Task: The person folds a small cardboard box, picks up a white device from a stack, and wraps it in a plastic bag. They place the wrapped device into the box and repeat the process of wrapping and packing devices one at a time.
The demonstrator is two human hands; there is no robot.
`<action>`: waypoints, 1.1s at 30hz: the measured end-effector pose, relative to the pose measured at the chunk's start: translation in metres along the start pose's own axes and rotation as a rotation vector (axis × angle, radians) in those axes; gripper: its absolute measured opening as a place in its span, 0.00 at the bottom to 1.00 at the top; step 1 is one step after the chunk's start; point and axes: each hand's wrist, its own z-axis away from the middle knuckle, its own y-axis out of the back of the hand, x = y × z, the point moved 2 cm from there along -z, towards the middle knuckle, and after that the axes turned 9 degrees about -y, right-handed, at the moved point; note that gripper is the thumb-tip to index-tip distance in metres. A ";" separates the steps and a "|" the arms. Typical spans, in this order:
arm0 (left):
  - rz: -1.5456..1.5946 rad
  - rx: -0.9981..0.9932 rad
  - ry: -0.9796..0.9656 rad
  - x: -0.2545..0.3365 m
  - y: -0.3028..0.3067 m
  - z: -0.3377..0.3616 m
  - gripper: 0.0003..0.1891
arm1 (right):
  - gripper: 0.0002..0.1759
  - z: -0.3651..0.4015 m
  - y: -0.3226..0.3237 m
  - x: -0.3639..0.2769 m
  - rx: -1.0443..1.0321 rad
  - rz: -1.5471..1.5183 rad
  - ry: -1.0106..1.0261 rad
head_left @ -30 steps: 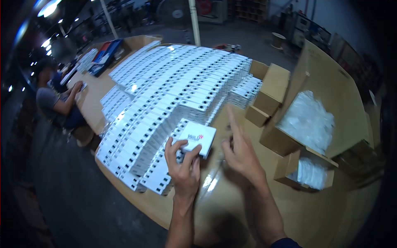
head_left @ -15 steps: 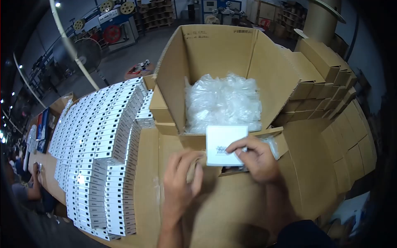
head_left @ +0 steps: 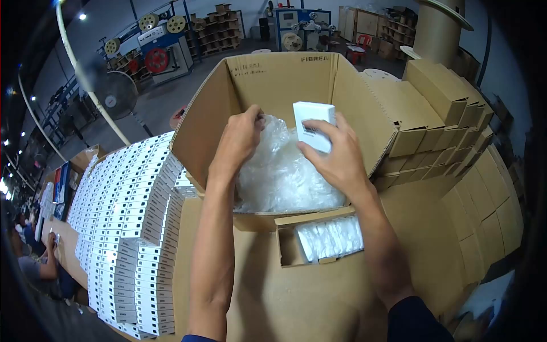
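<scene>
My right hand (head_left: 342,151) grips a flat square white box (head_left: 315,111) with small dark print, thumb and fingers on its sides. It is held up over the large open carton (head_left: 199,125). Inside that carton lies a heap of clear plastic bags (head_left: 290,176). My left hand (head_left: 239,134) is closed at the heap's upper left, its fingertips pinching a clear plastic bag (head_left: 274,126). Below the carton's front edge sits a small brown cardboard box (head_left: 289,248), partly filled with a row of plastic-wrapped white pieces (head_left: 330,238).
Tall stacks of white boxes (head_left: 122,222) stand on the left. Several brown cardboard boxes (head_left: 433,125) are piled on the right. At the far left, another person's arm (head_left: 50,259) shows at a table. Machines (head_left: 165,43) and a fan (head_left: 114,97) stand behind.
Both hands have moved up and forward, to the carton. The white box rose with my right hand and is tilted now. My left hand has reached the bags. The small brown box shows more fully.
</scene>
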 end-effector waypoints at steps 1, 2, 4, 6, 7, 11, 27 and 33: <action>0.047 0.023 0.010 0.005 0.004 -0.004 0.09 | 0.23 -0.007 -0.004 0.002 0.013 0.024 0.008; 0.070 0.076 -0.048 0.004 0.003 -0.006 0.08 | 0.25 -0.014 -0.009 0.003 0.026 0.046 0.015; 0.090 0.139 -0.086 0.020 0.008 -0.006 0.07 | 0.29 -0.025 -0.015 0.008 -0.024 0.000 -0.053; 0.127 0.186 -0.106 0.040 0.013 0.002 0.07 | 0.27 -0.023 -0.022 0.013 -0.091 -0.056 -0.152; 0.173 0.204 -0.080 0.045 0.016 0.005 0.07 | 0.26 -0.024 -0.022 0.014 -0.118 -0.082 -0.194; 0.434 0.302 0.006 0.047 0.033 0.028 0.09 | 0.17 0.020 -0.005 0.005 -0.130 -0.401 -0.333; 0.188 0.186 0.045 0.185 0.037 0.225 0.07 | 0.12 0.266 0.073 -0.045 -0.303 -0.513 -0.430; 0.178 -0.090 -0.009 0.193 0.024 0.263 0.07 | 0.14 0.291 0.087 -0.048 -0.352 -0.511 -0.395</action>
